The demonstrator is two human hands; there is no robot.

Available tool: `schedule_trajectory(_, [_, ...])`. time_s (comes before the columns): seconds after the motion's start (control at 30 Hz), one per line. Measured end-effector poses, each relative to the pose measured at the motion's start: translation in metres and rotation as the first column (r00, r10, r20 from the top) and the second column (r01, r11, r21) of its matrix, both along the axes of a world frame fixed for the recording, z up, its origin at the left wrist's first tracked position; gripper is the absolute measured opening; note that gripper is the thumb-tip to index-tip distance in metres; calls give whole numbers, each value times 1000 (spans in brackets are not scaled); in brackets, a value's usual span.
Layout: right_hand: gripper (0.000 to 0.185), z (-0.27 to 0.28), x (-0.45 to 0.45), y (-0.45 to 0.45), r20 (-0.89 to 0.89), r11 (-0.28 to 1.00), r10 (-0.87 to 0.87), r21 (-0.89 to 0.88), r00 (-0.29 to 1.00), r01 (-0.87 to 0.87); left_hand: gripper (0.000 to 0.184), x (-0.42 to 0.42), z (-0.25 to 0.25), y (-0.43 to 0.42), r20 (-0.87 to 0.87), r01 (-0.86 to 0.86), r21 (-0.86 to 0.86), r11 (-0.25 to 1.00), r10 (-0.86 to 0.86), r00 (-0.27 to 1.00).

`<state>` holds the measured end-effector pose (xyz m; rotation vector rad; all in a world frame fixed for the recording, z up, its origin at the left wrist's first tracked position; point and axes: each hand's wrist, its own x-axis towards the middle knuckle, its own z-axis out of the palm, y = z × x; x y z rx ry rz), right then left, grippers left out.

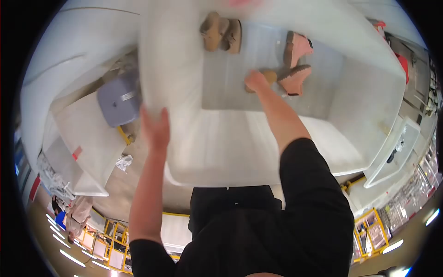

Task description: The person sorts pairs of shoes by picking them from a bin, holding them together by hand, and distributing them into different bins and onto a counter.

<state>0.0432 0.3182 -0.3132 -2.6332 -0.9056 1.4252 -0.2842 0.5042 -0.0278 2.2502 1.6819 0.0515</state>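
A large white plastic bin (221, 152) stands in front of me, with shoes on its grey floor. My right hand (257, 81) reaches into it, fingers closed on a tan shoe (269, 75) that they partly hide. Just to the right lie two pink ankle boots with dark soles, an upper one (301, 45) and a lower one (295, 82). A pair of brown shoes (220, 34) sits at the back left. My left hand (156, 128) is at the bin's left rim, thumb and fingers spread apart; motion blur hides whether it touches the rim.
Left of the bin are a grey-blue plastic stool (117, 102) and a white container (87, 134). Crumpled wrapping (124, 162) lies on the floor. Another white container (394, 150) stands at right. Yellow-framed racks (369, 233) and a person (78, 217) appear at the edges.
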Motion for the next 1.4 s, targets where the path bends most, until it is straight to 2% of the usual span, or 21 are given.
schedule_trajectory(0.03, [62,-16,7,23,-37,986,-120,108,992,123,73,3,-1,0,-17,14,22,1000,-14,1000])
schedule_trajectory(0.07, [66,-44,9,49,-31,971,-198,128,980,201,72,11,1,0,125,-105,-136,985,122,985])
schedule_trajectory(0.1, [71,-74,11,77,-13,954,-238,181,971,237,70,18,2,0,150,-138,-191,972,168,974])
schedule_trajectory(0.13, [79,-84,14,112,-70,937,-313,138,947,320,68,21,2,0,167,-171,-242,955,215,962])
schedule_trajectory(0.17, [91,-82,19,142,-191,877,-398,208,897,434,68,23,0,1,148,-176,-246,953,216,965])
schedule_trajectory(0.23, [93,-122,3,191,-76,777,-506,393,859,492,64,27,-2,0,240,-208,-316,926,290,926])
schedule_trajectory(0.33, [99,-115,2,244,-101,781,-542,305,834,545,62,25,-10,-3,285,-272,-319,908,366,886])
schedule_trajectory(0.4, [89,-135,5,252,-176,669,-694,200,698,716,62,27,-12,-2,270,-287,-320,903,377,886])
schedule_trajectory(0.43, [89,-143,3,247,-186,671,-692,191,698,716,62,26,-12,-3,269,-288,-333,898,383,883])
schedule_trajectory(0.57, [59,-172,6,212,-484,462,-630,396,608,794,61,24,-13,-3,307,-287,-327,900,388,869])
schedule_trajectory(0.63, [52,-141,-9,164,-683,263,-634,253,364,931,58,24,-10,-1,308,-252,-343,905,361,880])
schedule_trajectory(0.67, [53,-130,-16,133,-743,281,-617,99,258,955,58,24,-9,-1,317,-252,-345,904,365,875])
schedule_trajectory(0.73, [40,-158,-45,57,-736,313,-657,-71,162,947,57,23,-8,0,281,-207,-308,929,297,913])
schedule_trajectory(0.77, [37,-156,-59,19,-639,352,-746,-141,187,925,57,21,-8,-1,286,-201,-323,925,297,911])
schedule_trajectory(0.83, [39,-148,-91,-50,-488,326,-853,-224,184,918,58,17,-11,-3,310,-237,-312,920,335,890])
schedule_trajectory(0.97, [39,-129,-108,-108,-321,254,-929,-187,185,949,60,22,-10,-4,282,-271,-297,916,355,891])
schedule_trajectory(1.03, [39,-143,-106,-122,-360,161,-924,-50,132,986,61,20,-11,-4,271,-298,-295,908,378,885])
schedule_trajectory(1.2, [45,-191,-69,-92,-524,153,-834,85,175,985,55,19,-11,-6,250,-270,-285,920,343,905])
schedule_trajectory(1.27, [49,-209,-43,-68,-442,68,-889,133,120,989,53,18,-15,-4,275,-249,-265,932,320,907])
schedule_trajectory(1.33, [52,-251,-26,-59,-397,-150,-917,236,-45,960,56,16,-14,-4,288,-251,-324,912,348,892])
schedule_trajectory(1.4, [58,-256,-12,-51,-443,-373,-859,203,-255,905,57,12,-15,-4,307,-237,-321,917,337,890])
